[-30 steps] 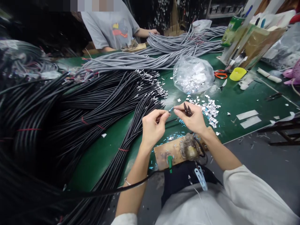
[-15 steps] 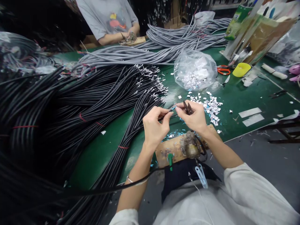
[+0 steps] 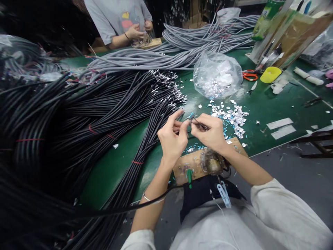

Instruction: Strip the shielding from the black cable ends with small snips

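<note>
My left hand (image 3: 172,138) pinches the end of a black cable (image 3: 145,203) that runs back under my forearm, its thin blue-tipped wire end (image 3: 191,116) showing between my fingers. My right hand (image 3: 210,131) is closed round small dark snips (image 3: 199,124), whose tip meets the wire end. Both hands hover over the green table (image 3: 262,107), just above a wooden block (image 3: 192,165) with a round lumpy fixture on it. Small blue and silver scraps (image 3: 231,118) lie scattered under and right of my hands.
Large bundles of black cables (image 3: 85,118) with metal-tipped ends fill the left half. Grey cables (image 3: 182,52) lie at the back. A clear bag of silver pieces (image 3: 217,76), orange scissors (image 3: 249,74) and a yellow cup (image 3: 270,74) stand right. Another person in a grey shirt (image 3: 117,17) works across the table.
My hands have drawn closer together and the snips' tip has come onto the wire end. The person opposite has brought both hands together over their own block. The view shifted slightly.
</note>
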A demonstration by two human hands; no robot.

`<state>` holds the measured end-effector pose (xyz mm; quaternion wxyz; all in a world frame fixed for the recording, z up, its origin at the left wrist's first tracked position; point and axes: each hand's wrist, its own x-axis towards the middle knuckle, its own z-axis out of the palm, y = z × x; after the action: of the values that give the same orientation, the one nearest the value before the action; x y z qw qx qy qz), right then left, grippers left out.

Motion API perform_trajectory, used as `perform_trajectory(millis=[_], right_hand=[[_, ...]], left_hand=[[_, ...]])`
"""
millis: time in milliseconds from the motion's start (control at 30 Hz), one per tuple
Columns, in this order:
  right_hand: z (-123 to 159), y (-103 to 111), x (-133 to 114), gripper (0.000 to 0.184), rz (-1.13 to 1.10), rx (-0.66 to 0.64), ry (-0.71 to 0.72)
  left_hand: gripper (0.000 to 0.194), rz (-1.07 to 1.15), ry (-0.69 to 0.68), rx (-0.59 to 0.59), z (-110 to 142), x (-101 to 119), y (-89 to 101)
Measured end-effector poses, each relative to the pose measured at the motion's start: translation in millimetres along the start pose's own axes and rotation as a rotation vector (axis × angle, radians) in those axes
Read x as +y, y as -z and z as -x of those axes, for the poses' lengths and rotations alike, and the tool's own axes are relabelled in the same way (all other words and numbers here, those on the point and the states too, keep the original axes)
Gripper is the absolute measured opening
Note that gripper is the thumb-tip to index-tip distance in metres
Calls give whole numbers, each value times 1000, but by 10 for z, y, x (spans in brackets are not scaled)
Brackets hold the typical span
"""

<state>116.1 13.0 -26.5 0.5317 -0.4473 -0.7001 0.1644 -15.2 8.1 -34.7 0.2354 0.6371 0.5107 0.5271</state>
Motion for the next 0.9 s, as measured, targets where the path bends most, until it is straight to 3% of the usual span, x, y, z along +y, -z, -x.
perform_trajectory(millis=[67, 233, 367, 467, 600, 667, 800, 900], right_hand=[[-2, 15, -7, 13, -24, -13, 41], [-40, 90, -2, 14, -84, 93, -71], [-58, 87, 16, 14, -135, 52, -63], [-67, 54, 58, 16, -316, 16, -222], [-73, 14, 112, 22, -577, -141, -500], [-69, 11, 116, 25, -523, -146, -488], [-49, 41, 91, 34, -327, -87, -324], [-34, 73, 56, 31, -297, -132, -207]], left_hand=[[22, 5, -38, -20, -17, 4, 24], [18, -38, -125, -10, -50, 31, 85], [17, -167, -217, -4, -60, 50, 109], [14, -123, -215, -25, -68, 49, 120], [6, 19, -168, -71, -88, 52, 144], [4, 32, -167, -62, -97, 67, 159], [4, -6, -218, 10, -110, 125, 199], [7, -41, -273, 91, -118, 166, 236]])
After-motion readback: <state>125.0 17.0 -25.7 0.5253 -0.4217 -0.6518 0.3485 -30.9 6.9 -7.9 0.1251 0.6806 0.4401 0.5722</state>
